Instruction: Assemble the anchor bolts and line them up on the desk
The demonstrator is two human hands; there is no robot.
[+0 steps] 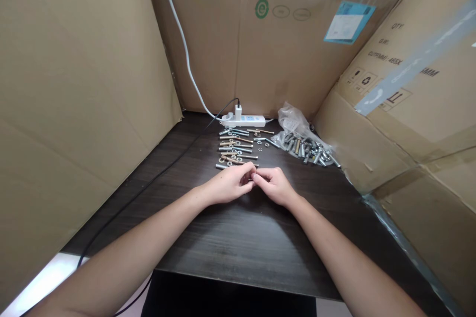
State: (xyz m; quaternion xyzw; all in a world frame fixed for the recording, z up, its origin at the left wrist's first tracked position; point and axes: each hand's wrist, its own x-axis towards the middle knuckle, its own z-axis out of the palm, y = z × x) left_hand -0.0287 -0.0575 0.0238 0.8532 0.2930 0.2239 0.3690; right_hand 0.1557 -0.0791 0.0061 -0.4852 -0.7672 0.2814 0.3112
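My left hand (pixel 233 183) and my right hand (pixel 273 184) meet over the dark table, fingertips touching. Both are closed in a pinch around something small that the fingers mostly hide; a little metallic bit shows between them, but I cannot make out its kind. Just beyond my left hand lie rows of disassembled bolts and metal sleeves (pixel 238 149), silver and brass-coloured, with washers and nuts (pixel 239 159) among them. A few loose rings and a nut (pixel 267 145) rest to the right of the rows.
A clear plastic bag (pixel 293 118) spills a pile of metal sleeve anchors (pixel 307 149) at the right. Behind the rows stands a white power strip (pixel 243 121) with a plugged-in charger (pixel 238 111). A black cable (pixel 159 172) crosses the left side. Cardboard walls (pixel 223 49) enclose the table (pixel 238 242).
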